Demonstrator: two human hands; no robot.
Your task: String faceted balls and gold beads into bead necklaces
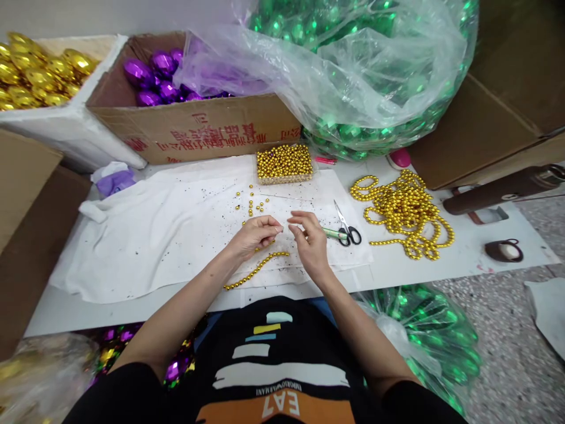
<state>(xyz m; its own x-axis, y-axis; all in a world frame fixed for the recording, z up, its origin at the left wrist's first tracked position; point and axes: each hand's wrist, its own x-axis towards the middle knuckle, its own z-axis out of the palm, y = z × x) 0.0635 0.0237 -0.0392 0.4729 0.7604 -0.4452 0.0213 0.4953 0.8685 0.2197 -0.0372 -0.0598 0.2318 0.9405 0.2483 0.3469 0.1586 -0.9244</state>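
Note:
My left hand is over the white cloth, thumb and forefinger pinched together at a tiny pale bit too small to name. Facing it, a small gap away, my right hand has its thumb and forefinger brought close; whatever lies between them cannot be made out. Just below the hands lies a short string of gold beads. Several loose gold beads are scattered beyond the left hand, near a thin needle-like wire. Right of my right hand are a green tube-shaped item and black-handled scissors.
A clear box of gold beads stands behind the hands. To the right are a heaped gold bead chain, a brown bottle and a dark cup. Cardboard box and green-filled plastic bag line the back.

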